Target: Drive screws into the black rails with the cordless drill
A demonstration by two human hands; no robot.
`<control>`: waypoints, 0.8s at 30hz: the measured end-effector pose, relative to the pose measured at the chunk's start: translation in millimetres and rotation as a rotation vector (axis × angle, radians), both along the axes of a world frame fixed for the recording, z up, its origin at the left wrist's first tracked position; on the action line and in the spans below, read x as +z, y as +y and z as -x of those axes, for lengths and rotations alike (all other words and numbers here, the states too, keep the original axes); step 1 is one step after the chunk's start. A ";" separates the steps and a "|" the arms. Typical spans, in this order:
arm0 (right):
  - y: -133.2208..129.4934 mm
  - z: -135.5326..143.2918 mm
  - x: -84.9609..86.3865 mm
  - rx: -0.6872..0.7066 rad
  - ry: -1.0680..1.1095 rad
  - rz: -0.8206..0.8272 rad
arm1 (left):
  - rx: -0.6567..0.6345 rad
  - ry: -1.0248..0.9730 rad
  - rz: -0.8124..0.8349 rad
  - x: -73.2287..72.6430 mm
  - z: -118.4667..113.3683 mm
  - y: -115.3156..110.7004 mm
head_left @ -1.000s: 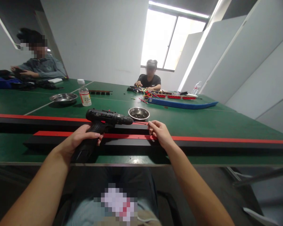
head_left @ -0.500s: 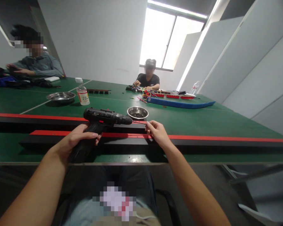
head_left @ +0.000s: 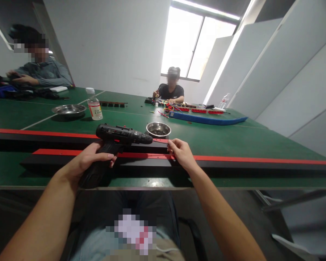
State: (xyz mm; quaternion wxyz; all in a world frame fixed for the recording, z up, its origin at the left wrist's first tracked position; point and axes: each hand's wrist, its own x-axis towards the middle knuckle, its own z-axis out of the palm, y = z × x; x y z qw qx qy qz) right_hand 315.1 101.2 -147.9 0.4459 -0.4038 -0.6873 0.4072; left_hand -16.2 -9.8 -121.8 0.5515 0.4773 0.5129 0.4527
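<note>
Drill (head_left: 122,135) is left of centre in the frame, nose pointing right, in front of the rear bar (head_left: 43,136). My left fingers (head_left: 105,156) are wrapped round its grip. My right fingers (head_left: 173,145), just right of centre, pinch the far end of the thin bit (head_left: 160,141) at the chuck.

My read on handling: light pinch, bit in line with the chuck, no side load, trigger left alone while skin's on the bit. Left wrist firm so the nose doesn't wander.

Can't make out: bit tip, covered by my right fingers; whether a left finger is on the trigger; whether the drill's base touches the tabletop (head_left: 220,139). Dark bits in the bowl (head_left: 159,136), centre frame, too small to identify. Rear bar cut off at left edge, front bar (head_left: 247,160) at right.
</note>
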 end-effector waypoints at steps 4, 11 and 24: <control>-0.1 -0.1 -0.4 -0.012 -0.007 0.006 | -0.001 0.042 -0.007 0.1 1.2 2.6; -0.5 1.5 1.0 -0.022 0.017 -0.001 | -0.047 0.206 -0.081 16.2 -0.9 6.5; -3.7 3.6 0.6 -0.097 0.012 -0.024 | -0.036 0.693 -0.103 108.6 7.4 -1.1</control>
